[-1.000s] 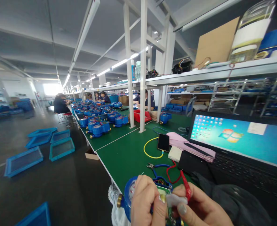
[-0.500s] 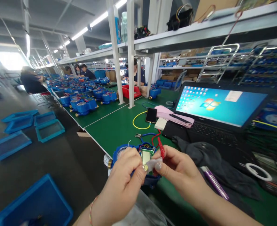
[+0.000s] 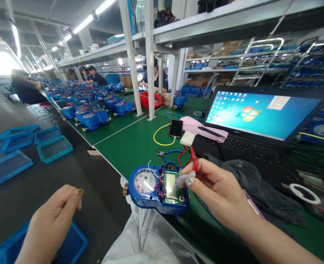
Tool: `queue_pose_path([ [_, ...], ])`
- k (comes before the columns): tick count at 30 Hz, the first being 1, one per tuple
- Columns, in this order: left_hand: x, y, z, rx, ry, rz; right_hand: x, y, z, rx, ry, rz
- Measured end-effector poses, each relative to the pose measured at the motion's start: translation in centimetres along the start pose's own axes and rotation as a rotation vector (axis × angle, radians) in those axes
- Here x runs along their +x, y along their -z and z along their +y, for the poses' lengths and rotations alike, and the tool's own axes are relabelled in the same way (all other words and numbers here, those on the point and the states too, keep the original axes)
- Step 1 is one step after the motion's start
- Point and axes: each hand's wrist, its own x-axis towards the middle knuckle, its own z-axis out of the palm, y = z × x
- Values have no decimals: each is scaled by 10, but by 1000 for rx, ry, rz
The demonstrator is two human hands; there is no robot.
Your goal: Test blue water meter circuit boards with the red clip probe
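Note:
My right hand (image 3: pixel 217 187) pinches a small whitish-grey wad (image 3: pixel 184 179), perhaps cloth, over the edge of a circuit board with a display (image 3: pixel 170 186). A red sleeved clip (image 3: pixel 194 159) on a red lead sticks up from the same fingers. The board sits in a blue water meter (image 3: pixel 148 200) with a round dial (image 3: pixel 144 180), lying at the table edge by my lap. My left hand (image 3: pixel 50 218) is apart from the meter, above a blue bin (image 3: pixel 78 240) at lower left. Its fingers are curled with the thumb against them; whether anything is inside is hidden.
Blue-handled cutters (image 3: pixel 162 154), a phone (image 3: pixel 176 128) with a yellow cable and a pink cloth (image 3: pixel 203 128) lie behind the meter. A laptop (image 3: pixel 258 113) stands right, a dark cloth (image 3: pixel 250 179) before it. Blue trays (image 3: pixel 54 148) lie left. Co-workers sit farther off.
My left hand has left the meter and swung down left over the blue bin, uncovering the dial and display. My right hand stays near the board, still holding the wad and red clip.

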Motion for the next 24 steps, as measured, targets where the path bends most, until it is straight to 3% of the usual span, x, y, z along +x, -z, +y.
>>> queue_pose_path([
  [3,3,-10,-3,167,-19,139,-1,-1,-1,-102,47,-15],
  [7,9,-25,36,120,-140,174,-3,-3,-6,-244,96,-70],
  [11,10,-42,91,-5,-320,11,-4,-4,-12,-417,220,-107],
  [14,7,-54,116,-17,-459,-122,-4,-5,-14,-477,287,-102],
  [17,6,-62,123,0,-549,-148,-3,-7,-14,-488,332,-104],
  [24,4,-65,117,-29,-626,-75,-3,-4,-14,-483,366,-149],
])
